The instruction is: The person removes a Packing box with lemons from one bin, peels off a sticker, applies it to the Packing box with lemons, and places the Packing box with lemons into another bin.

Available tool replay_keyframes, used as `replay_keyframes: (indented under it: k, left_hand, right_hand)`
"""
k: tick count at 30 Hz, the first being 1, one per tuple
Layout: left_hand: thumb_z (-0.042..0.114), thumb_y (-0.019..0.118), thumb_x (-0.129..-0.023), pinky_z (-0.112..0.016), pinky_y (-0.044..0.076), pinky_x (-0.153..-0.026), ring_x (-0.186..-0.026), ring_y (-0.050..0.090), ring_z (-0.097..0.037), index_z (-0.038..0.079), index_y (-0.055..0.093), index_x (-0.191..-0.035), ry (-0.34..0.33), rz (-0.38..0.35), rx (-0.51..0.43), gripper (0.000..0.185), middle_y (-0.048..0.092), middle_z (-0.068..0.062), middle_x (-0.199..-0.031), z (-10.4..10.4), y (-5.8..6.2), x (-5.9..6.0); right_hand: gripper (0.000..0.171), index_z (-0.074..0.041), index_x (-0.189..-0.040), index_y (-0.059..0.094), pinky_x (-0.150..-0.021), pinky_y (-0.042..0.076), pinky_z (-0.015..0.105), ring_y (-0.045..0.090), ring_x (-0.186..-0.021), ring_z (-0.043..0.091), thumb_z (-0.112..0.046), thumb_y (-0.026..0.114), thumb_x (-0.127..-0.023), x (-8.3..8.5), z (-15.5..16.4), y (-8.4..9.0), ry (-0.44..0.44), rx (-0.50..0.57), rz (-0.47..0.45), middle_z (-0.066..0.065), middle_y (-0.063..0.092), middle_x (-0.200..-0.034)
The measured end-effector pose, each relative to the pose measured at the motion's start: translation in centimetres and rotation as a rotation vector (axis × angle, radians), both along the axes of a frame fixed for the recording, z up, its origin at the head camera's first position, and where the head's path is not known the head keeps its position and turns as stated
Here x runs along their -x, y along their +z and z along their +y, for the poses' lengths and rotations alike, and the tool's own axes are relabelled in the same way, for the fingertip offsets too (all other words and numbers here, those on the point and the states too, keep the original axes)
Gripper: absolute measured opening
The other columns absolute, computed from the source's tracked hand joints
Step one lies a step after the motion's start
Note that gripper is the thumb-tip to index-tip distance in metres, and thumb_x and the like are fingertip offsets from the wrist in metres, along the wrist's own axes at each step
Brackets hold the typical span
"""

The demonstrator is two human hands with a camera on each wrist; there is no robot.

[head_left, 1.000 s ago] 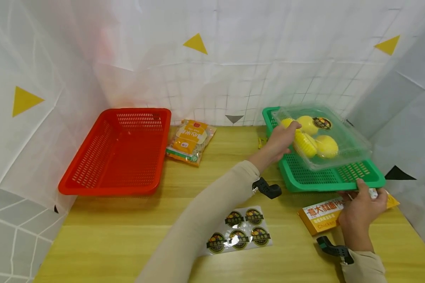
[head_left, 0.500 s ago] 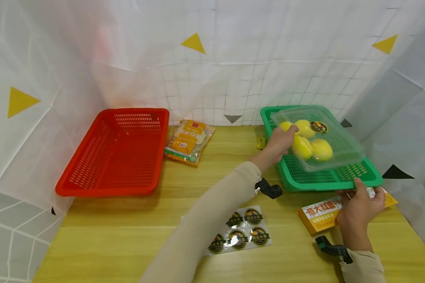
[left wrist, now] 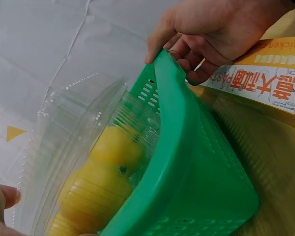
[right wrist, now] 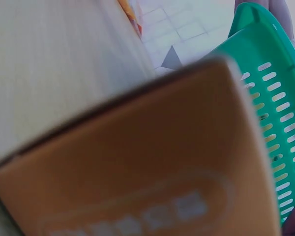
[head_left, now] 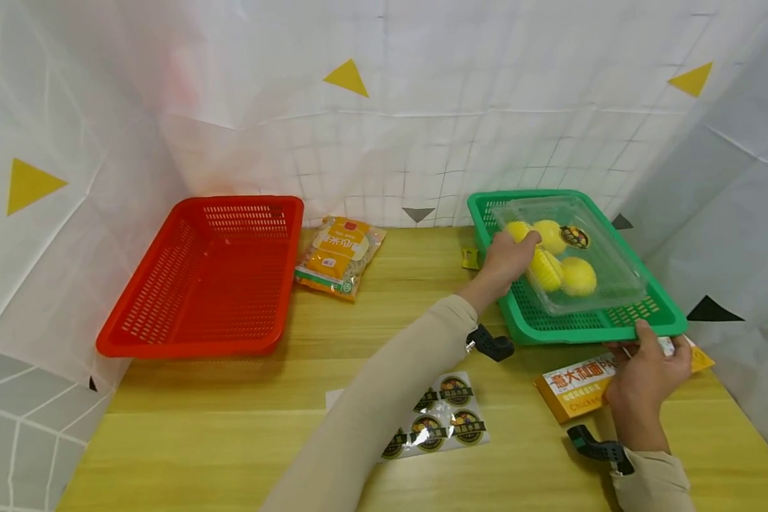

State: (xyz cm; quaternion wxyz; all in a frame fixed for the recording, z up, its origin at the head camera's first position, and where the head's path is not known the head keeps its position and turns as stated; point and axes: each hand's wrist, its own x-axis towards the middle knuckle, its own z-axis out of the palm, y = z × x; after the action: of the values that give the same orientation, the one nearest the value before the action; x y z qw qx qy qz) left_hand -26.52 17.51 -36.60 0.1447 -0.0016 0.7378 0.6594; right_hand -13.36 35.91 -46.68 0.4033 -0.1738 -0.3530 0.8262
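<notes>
Nearest me, a sticker sheet [head_left: 432, 423] lies on the yellow wood tabletop [head_left: 230, 427] by my left sleeve. My right hand [head_left: 646, 373] grips the green basket [head_left: 576, 331] rim above an orange box [head_left: 572, 387]. My left hand [head_left: 508, 259] holds the clear fruit box [head_left: 604, 267] inside that basket. Farther left sit a snack bag [head_left: 340, 256] and red basket [head_left: 198, 277], white gridded sheets behind.

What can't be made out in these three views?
- Orange box: its print is partly covered by the right hand in the head view, and blurred in the right wrist view.
- Left hand: only fingertips show at the left wrist frame's edge.
- Yellow items in the clear container: glare on the plastic hides what they are.
- Sticker sheet: partly behind the left sleeve, print too small.
</notes>
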Motion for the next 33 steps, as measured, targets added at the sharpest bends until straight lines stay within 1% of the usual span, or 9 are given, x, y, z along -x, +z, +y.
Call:
replay_keyframes:
  k: [2, 4, 6, 8, 10, 13, 17, 22, 33]
  left_hand:
    - [0.042, 0.062, -0.101, -0.034, 0.042, -0.062, -0.058, 0.039, -0.018, 0.008, 0.042, -0.153, 0.002, 0.007, 0.038, 0.066, 0.057, -0.005, -0.099, 0.1, -0.1, 0.0]
    - [0.043, 0.061, -0.101, -0.034, 0.043, -0.064, -0.058, 0.040, -0.018, 0.009, 0.030, -0.163, -0.003, 0.005, 0.065, 0.077, 0.058, -0.005, -0.104, 0.3, -0.2, 0.1]
    - [0.042, 0.059, -0.103, -0.033, 0.041, -0.058, -0.049, 0.034, -0.017, 0.009, 0.020, -0.166, -0.017, -0.011, 0.071, 0.081, 0.058, -0.006, -0.084, 0.5, -0.2, 0.2]
    - [0.041, 0.057, -0.105, -0.033, 0.035, -0.051, -0.043, 0.024, -0.017, 0.010, 0.015, -0.167, -0.031, -0.028, 0.076, 0.081, 0.045, -0.003, -0.062, 0.7, -0.3, 0.4]
    - [0.040, 0.056, -0.106, -0.032, 0.031, -0.046, -0.041, 0.019, -0.015, 0.010, 0.012, -0.167, -0.043, -0.033, 0.098, 0.081, 0.035, 0.000, -0.052, 0.9, -0.3, 0.5]
    - [0.039, 0.055, -0.108, -0.032, 0.027, -0.042, -0.040, 0.017, -0.015, 0.010, 0.009, -0.167, -0.064, -0.037, 0.143, 0.081, 0.031, 0.001, -0.048, 1.0, -0.3, 0.7]
    - [0.039, 0.055, -0.108, -0.031, 0.028, -0.041, -0.039, 0.020, -0.015, 0.010, 0.009, -0.167, -0.080, -0.041, 0.197, 0.080, 0.034, 0.001, -0.048, 1.2, -0.5, 0.7]
    - [0.038, 0.055, -0.108, -0.033, 0.032, -0.045, -0.042, 0.026, -0.016, 0.009, 0.011, -0.167, -0.081, -0.034, 0.229, 0.079, 0.041, -0.001, -0.054, 1.5, -0.8, 0.7]
    - [0.032, 0.056, -0.108, -0.031, 0.025, -0.038, -0.037, 0.021, -0.015, 0.008, 0.009, -0.167, -0.111, -0.038, 0.273, 0.079, 0.030, 0.001, -0.047, 1.6, -0.8, 0.7]
  right_hand:
    - [0.054, 0.001, -0.140, 0.055, -0.048, 0.059, 0.034, 0.064, -0.055, 0.026, 0.004, 0.077, -0.091, 0.1, 0.0, 0.0, -0.004, 0.005, 0.000, 0.021, 0.065, -0.098]
    - [0.053, 0.001, -0.139, 0.055, -0.048, 0.059, 0.034, 0.064, -0.055, 0.026, 0.004, 0.077, -0.091, 0.1, -0.1, -0.1, -0.010, 0.006, -0.002, 0.022, 0.065, -0.098]
    - [0.053, 0.001, -0.139, 0.055, -0.048, 0.058, 0.034, 0.065, -0.055, 0.026, 0.004, 0.077, -0.091, 0.1, 0.0, -0.2, -0.014, -0.001, 0.000, 0.022, 0.065, -0.099]
    - [0.053, 0.002, -0.140, 0.055, -0.047, 0.058, 0.034, 0.065, -0.055, 0.026, 0.004, 0.077, -0.091, 0.1, 0.0, -0.2, -0.012, -0.006, 0.003, 0.022, 0.065, -0.100]
    - [0.053, 0.002, -0.139, 0.055, -0.047, 0.058, 0.033, 0.065, -0.055, 0.026, 0.004, 0.077, -0.091, 0.2, 0.0, -0.2, -0.012, -0.006, 0.008, 0.023, 0.064, -0.101]
    - [0.053, 0.002, -0.138, 0.055, -0.046, 0.057, 0.033, 0.064, -0.054, 0.026, 0.004, 0.078, -0.090, 0.2, -0.1, -0.2, -0.014, -0.006, 0.013, 0.022, 0.064, -0.100]
    - [0.052, 0.004, -0.137, 0.055, -0.045, 0.057, 0.033, 0.063, -0.054, 0.025, 0.004, 0.077, -0.091, 0.1, -0.1, -0.1, -0.015, -0.023, 0.014, 0.021, 0.064, -0.094]
    - [0.049, 0.005, -0.137, 0.056, -0.046, 0.057, 0.032, 0.063, -0.055, 0.024, 0.004, 0.076, -0.092, 0.0, -0.2, 0.1, -0.014, -0.037, 0.003, 0.020, 0.063, -0.093]
    - [0.048, 0.003, -0.137, 0.059, -0.046, 0.058, 0.032, 0.064, -0.055, 0.023, 0.003, 0.077, -0.092, 0.0, -0.1, 0.2, -0.021, -0.035, -0.046, 0.018, 0.067, -0.090]
